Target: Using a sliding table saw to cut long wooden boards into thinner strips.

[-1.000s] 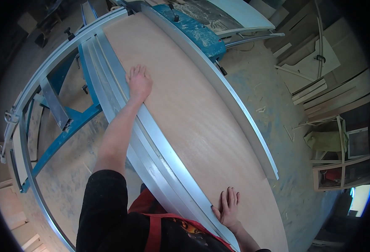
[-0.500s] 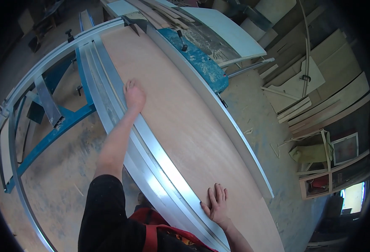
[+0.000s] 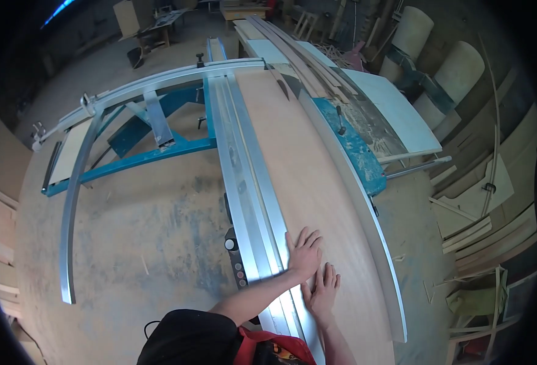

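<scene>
A long, pale pinkish-brown wood panel (image 3: 305, 158) lies flat along a sliding table saw, beside its silver sliding table (image 3: 235, 176). My left hand (image 3: 304, 255) rests on the panel near its left edge, palm down, fingers spread. Just below it and slightly to the right, my right hand (image 3: 322, 297) presses flat on the same panel with fingers stretched out. Neither hand grips anything. Along the panel's right side runs a long, straight, light-coloured fence (image 3: 372, 225). At the far end, the panel meets the area by the metal crosscut fence (image 3: 177, 79).
A blue outrigger frame (image 3: 140, 167) with a metal bar extends left. Control buttons (image 3: 239, 267) sit under the sliding table's edge. Beyond the dusty blue machine part (image 3: 354, 146) are wood strips (image 3: 299, 55) and a white board (image 3: 390, 109). Offcuts (image 3: 469, 234) lean at right.
My left hand has come back along the panel toward me and now sits close to my right hand. The view has swung left and up, showing more of the workshop.
</scene>
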The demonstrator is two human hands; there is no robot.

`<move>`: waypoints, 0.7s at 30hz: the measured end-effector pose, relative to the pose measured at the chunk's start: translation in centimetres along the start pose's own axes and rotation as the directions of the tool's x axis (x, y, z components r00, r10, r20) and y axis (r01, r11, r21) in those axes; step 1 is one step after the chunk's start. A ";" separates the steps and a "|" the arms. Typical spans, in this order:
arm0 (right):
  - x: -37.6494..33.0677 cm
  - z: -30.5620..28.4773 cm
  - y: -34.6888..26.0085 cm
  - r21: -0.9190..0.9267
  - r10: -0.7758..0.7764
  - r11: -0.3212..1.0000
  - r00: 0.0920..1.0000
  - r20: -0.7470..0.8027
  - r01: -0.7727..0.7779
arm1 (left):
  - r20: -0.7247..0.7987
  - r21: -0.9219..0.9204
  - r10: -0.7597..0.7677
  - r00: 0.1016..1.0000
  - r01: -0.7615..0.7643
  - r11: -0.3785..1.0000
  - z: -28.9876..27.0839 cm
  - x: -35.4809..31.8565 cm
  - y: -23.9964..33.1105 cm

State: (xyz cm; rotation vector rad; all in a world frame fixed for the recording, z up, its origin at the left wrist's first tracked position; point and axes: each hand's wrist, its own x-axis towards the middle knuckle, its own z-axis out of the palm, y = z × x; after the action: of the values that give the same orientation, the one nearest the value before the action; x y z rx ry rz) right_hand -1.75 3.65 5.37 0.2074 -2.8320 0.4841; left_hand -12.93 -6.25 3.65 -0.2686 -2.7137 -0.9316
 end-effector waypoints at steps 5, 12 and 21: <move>2.3 1.4 0.4 0.071 -0.069 0.995 0.996 -0.048 0.073 | -0.012 0.068 -0.006 1.000 0.007 0.998 0.1 3.0 -1.9; -2.5 -2.2 1.0 0.240 -0.098 0.967 0.995 0.024 0.090 | -0.009 0.076 -0.030 1.000 0.030 0.997 0.0 7.4 -3.8; -16.8 -8.4 5.2 -0.067 -0.013 0.997 0.965 0.262 0.032 | 0.017 0.098 -0.067 0.998 0.065 0.993 -1.0 15.0 -8.6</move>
State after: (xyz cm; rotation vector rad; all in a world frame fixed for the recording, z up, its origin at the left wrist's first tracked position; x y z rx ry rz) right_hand 15.24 13.02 6.74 0.3109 -3.0939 0.3750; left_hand -29.20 -12.27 4.00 -0.1710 -2.7918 -0.8150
